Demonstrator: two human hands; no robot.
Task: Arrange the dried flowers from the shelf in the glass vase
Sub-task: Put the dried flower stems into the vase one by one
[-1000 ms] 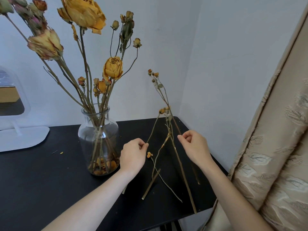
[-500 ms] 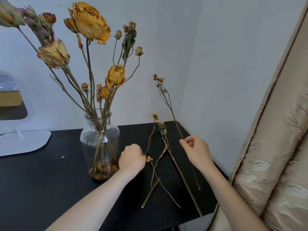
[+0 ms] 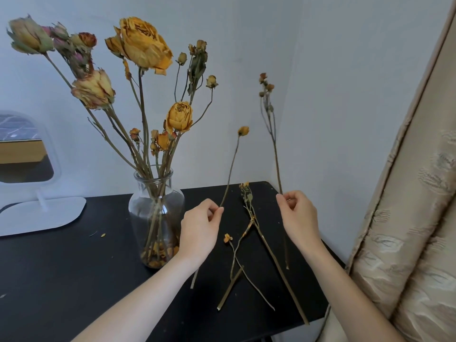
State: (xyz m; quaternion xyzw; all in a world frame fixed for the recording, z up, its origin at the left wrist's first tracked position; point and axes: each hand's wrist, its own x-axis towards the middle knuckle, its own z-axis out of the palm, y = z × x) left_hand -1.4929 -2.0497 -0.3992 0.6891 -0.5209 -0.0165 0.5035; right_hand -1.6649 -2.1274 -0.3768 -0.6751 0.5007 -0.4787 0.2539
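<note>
- The left hand (image 3: 199, 230) pinches a thin single-bud stem (image 3: 230, 174) near the middle of the frame; its long axis runs almost upright, bud on top.
- The glass vase (image 3: 155, 213) stands just left of that hand, its mouth higher up and to the left, so the left hand is nearer.
- The right hand (image 3: 299, 218) pinches a taller branched stem (image 3: 275, 149), upright, right of centre.
- Loose stems (image 3: 249, 253) lie on the black table (image 3: 61, 280) between the hands.

1. You have yellow-orange dried blooms (image 3: 145, 43) in the clear glass vase (image 3: 156, 213).
2. The table (image 3: 61, 280) is black.
3. At 3 o'clock, the beige curtain (image 3: 407, 218) carries a woven, perhaps leafy, pattern.
</note>
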